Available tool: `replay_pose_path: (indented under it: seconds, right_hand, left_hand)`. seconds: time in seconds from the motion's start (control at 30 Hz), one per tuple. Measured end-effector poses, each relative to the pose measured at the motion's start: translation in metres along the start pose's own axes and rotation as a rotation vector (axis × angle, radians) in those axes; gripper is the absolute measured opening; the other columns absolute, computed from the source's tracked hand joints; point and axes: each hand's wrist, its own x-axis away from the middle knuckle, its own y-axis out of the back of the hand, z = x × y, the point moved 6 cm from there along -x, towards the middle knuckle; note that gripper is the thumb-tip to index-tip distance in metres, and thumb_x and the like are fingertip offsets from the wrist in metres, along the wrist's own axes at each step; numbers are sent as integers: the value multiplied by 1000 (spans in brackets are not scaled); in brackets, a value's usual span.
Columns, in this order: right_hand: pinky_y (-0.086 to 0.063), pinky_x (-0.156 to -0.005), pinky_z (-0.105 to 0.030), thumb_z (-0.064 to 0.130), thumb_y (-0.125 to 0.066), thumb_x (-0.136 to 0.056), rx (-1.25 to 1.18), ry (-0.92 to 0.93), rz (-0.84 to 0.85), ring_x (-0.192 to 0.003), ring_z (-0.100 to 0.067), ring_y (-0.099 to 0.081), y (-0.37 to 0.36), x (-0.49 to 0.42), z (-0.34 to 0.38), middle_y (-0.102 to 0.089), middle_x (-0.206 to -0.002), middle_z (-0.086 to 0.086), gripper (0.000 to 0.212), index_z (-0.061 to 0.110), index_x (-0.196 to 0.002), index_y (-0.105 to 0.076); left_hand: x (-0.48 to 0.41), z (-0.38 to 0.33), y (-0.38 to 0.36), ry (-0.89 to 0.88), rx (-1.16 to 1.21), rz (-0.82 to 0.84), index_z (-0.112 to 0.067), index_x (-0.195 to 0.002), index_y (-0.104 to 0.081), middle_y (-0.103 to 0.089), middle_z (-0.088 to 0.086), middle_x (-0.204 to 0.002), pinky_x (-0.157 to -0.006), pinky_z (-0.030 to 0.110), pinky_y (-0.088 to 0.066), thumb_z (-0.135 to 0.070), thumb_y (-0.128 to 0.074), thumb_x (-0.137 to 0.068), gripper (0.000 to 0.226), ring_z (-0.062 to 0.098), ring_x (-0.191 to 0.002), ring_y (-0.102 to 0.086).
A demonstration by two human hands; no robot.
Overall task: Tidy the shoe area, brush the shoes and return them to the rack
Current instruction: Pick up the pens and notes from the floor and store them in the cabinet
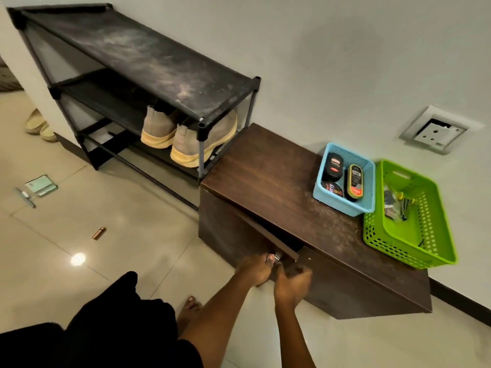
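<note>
Left hand: Your left hand (255,269) was at the near face of the cabinet (265,166), with the thumb and curled fingers closed round the small metal knob (278,256).
Right hand: Your right hand (292,284) sat just right of the left one. Its fingers were curled toward the cabinet front, and blur hid whether they gripped anything, so I cannot tell.
Door: The door (239,235) with the knob stood slightly ajar, with a dark gap along its top edge.
Shoes: The beige shoes (162,126) with yellow soles stood side by side, heels toward you. They were on a lower shelf at the right end of the rack (148,62).
Rack: It was black with a dusty top, standing just left of the cabinet against the far wall.
Baskets: A blue basket (365,166) holding polish containers sat on the far right of the cabinet top. A green basket (435,248) was right beside it.
Floor: A pale pair (39,126) lay at the far left, past the rack.
</note>
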Motion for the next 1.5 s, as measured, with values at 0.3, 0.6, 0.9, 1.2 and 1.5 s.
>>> replay_pose_path:
  seconds: [0.3, 0.6, 0.9, 1.2, 1.5]
  right_hand:
    - [-47, -92, -37, 6, -62, -87, 330, 132, 317, -105, -31, -62, 9, 46, 14, -66, -109, -17, 32, -2, -118, -58]
    - [-37, -61, -10, 15, -59, -89, 569, 330, 499, -75, -13, -61, -11, 134, 0, -67, -88, -2, 20, 4, -104, -67]
    - [-42, -68, -21, 22, -41, -98, 714, 658, 858, -92, -22, -65, -130, 248, 6, -67, -108, -7, 33, 10, -126, -53]
    - [-40, -103, -34, 19, -44, -97, 947, 715, 699, -123, -25, -49, -133, 112, 50, -49, -137, -11, 46, 13, -142, -35]
    - [-44, -87, -26, 15, -51, -94, 1805, 706, 356, -108, -16, -59, -55, -23, 73, -63, -117, 1, 26, 16, -118, -61]
  left_hand:
    - [57, 31, 6, 149, 162, 89, -15, -146, -32, -25, 15, -154, -114, 45, -23, -58, -16, -97, 68, 32, -141, -24]
    - [90, 71, 63, 168, 312, -51, -11, -148, -21, -34, 12, -149, -106, 38, -35, -45, -59, -88, 78, 30, -135, -36]
    - [113, 141, 126, 276, -9, -442, -15, -123, -40, -60, 9, -109, -77, 34, -49, -16, -52, -90, 35, 28, -99, -60]
    - [106, 161, 157, 279, -136, -592, -19, -115, -43, -62, 6, -104, -69, 32, -44, -16, -57, -88, 31, 25, -91, -61]
    - [97, 168, 155, 223, -145, -624, -16, -111, -40, -57, 7, -101, -71, 36, -52, -13, -62, -85, 34, 26, -87, -61]
